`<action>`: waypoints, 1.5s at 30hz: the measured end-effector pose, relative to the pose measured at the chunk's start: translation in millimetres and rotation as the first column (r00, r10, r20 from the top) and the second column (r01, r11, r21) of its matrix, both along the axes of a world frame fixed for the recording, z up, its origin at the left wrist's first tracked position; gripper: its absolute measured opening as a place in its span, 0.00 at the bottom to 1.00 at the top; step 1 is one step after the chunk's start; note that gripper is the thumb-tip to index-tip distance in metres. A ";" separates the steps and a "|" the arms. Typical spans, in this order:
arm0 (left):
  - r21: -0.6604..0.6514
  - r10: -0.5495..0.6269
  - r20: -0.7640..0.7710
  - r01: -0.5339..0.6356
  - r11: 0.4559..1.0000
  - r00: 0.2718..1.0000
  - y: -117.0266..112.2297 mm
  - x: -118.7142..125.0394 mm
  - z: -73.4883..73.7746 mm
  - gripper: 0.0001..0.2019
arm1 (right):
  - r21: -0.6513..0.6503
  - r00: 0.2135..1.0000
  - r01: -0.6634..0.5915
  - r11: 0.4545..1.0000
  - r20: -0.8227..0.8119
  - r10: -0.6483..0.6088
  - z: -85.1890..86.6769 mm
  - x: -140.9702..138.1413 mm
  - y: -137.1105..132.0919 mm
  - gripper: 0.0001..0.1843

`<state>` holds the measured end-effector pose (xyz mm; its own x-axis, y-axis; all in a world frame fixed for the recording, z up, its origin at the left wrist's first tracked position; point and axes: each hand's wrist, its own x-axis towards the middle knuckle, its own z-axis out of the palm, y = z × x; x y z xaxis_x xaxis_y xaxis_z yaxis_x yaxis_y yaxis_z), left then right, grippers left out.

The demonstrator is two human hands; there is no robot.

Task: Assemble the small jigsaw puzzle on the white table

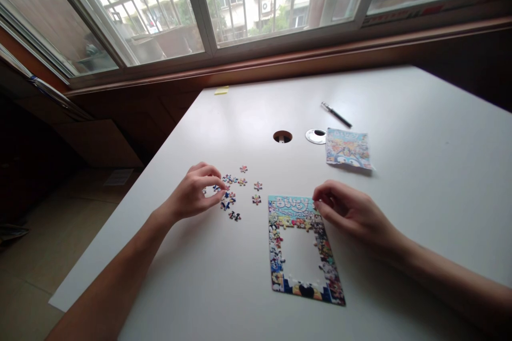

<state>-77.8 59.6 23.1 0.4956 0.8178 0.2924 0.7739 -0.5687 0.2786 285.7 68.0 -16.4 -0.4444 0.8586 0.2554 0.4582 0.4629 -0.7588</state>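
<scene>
A partly filled jigsaw puzzle (275,253) lies flat on the white table, with a colourful border and a bare white middle. "Bluey" is lettered along its top. Curled at its upper right corner is my right hand (348,210), thumb and forefinger closed on that edge. To the left, my left hand (200,189) reaches over a heap of loose puzzle pieces (228,202), its thumb and forefinger pinched together. Whatever sits between those fingertips is too small to make out. Several pieces lie apart, among them one puzzle piece (258,186) between heap and puzzle.
Beyond the puzzle lies a printed packet (348,148), overlapping a round metal cover (316,136). A cable hole (282,137) opens in the table (192,287). A black pen (336,115) rests farther back. Yellow tape (221,90) marks the far edge, below the window.
</scene>
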 end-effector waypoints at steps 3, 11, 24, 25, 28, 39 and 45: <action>0.000 -0.003 -0.038 0.003 1.000 0.999 -4.0 9.9 -4.6 0.04 | -0.002 1.000 -0.006 1.000 -0.009 0.006 -0.1 0.1 0.2 0.03; -0.032 0.063 0.021 -0.062 0.998 0.998 -10.2 28.9 -13.1 0.05 | -0.012 1.000 -0.004 1.000 -0.002 0.004 0.6 -0.4 -0.3 0.03; -0.011 0.078 0.012 -0.078 0.997 0.997 -9.9 27.3 -16.5 0.06 | -0.018 1.000 -0.002 1.000 -0.007 0.002 3.8 -1.9 -0.7 0.04; -0.004 0.081 0.017 -0.081 0.997 0.997 -9.7 26.9 -16.3 0.06 | -0.018 1.000 0.000 1.000 -0.005 0.000 4.1 -1.9 -0.8 0.04; 0.003 0.073 0.007 -0.073 0.997 0.997 -9.3 26.6 -15.6 0.06 | -0.012 1.000 0.003 1.000 0.000 -0.003 4.7 -2.4 -0.9 0.03; -0.097 0.082 -0.010 -0.083 0.992 0.997 -10.7 34.9 -14.4 0.02 | 0.011 1.000 -0.006 1.000 -0.020 0.006 5.3 -3.2 -2.7 0.01; -0.122 0.094 0.003 -0.093 0.988 0.996 -9.1 36.3 -18.2 0.02 | 0.027 1.000 -0.008 1.000 -0.011 0.008 5.8 -3.6 -2.1 0.01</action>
